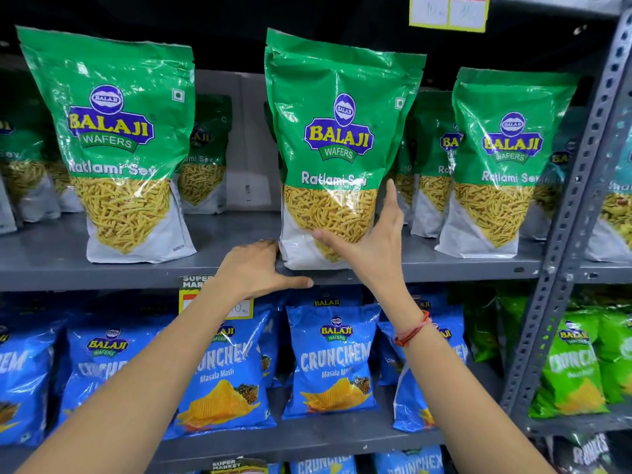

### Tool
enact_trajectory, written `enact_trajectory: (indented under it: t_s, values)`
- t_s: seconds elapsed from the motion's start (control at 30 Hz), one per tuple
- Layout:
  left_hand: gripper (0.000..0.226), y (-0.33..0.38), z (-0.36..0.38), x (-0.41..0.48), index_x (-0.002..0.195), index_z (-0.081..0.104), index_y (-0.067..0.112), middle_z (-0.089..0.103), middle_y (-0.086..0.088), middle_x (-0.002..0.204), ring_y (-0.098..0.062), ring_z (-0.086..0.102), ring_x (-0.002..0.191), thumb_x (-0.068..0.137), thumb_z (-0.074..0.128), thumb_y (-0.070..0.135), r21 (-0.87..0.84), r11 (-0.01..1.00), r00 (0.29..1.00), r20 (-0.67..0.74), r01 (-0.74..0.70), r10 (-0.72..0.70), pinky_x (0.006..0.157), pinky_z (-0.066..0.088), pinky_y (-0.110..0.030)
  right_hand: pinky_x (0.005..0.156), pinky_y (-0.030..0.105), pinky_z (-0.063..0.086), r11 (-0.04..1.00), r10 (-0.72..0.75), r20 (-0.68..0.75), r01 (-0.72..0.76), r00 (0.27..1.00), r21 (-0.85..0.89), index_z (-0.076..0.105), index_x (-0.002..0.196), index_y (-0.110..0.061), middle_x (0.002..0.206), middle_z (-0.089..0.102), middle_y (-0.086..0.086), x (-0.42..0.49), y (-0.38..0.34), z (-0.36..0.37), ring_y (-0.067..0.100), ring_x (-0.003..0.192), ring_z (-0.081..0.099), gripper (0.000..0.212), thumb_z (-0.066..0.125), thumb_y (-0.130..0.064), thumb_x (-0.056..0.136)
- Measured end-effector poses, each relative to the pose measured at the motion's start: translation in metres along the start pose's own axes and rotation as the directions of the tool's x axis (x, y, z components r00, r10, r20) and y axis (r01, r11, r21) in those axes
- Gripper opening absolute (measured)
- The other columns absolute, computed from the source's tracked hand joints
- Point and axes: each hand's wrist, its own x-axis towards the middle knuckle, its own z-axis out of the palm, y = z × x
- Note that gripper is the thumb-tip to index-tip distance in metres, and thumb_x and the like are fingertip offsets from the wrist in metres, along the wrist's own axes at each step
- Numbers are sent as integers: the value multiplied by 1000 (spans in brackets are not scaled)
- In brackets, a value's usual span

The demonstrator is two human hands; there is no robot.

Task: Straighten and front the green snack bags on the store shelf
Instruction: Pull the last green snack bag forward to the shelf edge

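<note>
**Both hands at the base of the middle green bag**

The middle green snack bag (337, 145) is standing upright at the front edge of the grey metal shelf (51, 265), its "Ratlami Sev" label facing outward. The right hand (371, 241) is cupping its lower right corner: the thumb is lying across the clear window on the front, the palm is facing the bag's side, and the fingers (390, 196) are reaching up along the right edge toward the back. The hand is wide open, wrapped loosely around the corner rather than clenched. A red thread bracelet (412, 331) is sitting on that wrist.

The left hand (254, 268) is resting on the shelf lip just beside the bag's lower left corner. Its fingers are curling in against the bag's white base, though the fingertips are hidden, so whether they are gripping it cannot be told. The thumb is stretching out flat along the front face of the shelf edge, under the bag.

Two more green bags are standing upright on the same shelf, one at the left (113, 142) and one at the right (502, 165), both facing front, with further green bags lined up behind them. The middle bag is sitting slightly forward of the right one.

On the shelf below, blue Crunchem bags (330, 360) are standing in rows, with light green bags (574, 367) at the far right. A yellow price tag (198, 283) is hanging from the shelf edge, partly behind the left forearm.
</note>
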Motion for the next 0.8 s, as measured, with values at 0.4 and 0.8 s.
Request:
enact_trajectory:
  t_s: [0.4, 0.8]
  values:
    - [91, 1, 1, 0, 128, 47, 22, 60, -2, 124, -23, 56, 110, 62, 46, 85, 51, 998, 999, -35, -22, 24, 84, 44, -37, 97, 27, 43, 994, 74, 71, -79, 995, 69, 32, 142, -22, 134, 54, -2, 23, 20, 17, 14, 120, 52, 100, 84, -52, 61]
    - [95, -4, 6, 3, 122, 50, 20, 62, -2, 118, -22, 57, 105, 58, 42, 89, 47, 998, 998, -43, -31, 33, 83, 45, -38, 97, 25, 41, 995, 70, 71, -75, 995, 60, 30, 143, -22, 135, 53, -3, 26, 23, 18, 13, 119, 52, 103, 84, -52, 60]
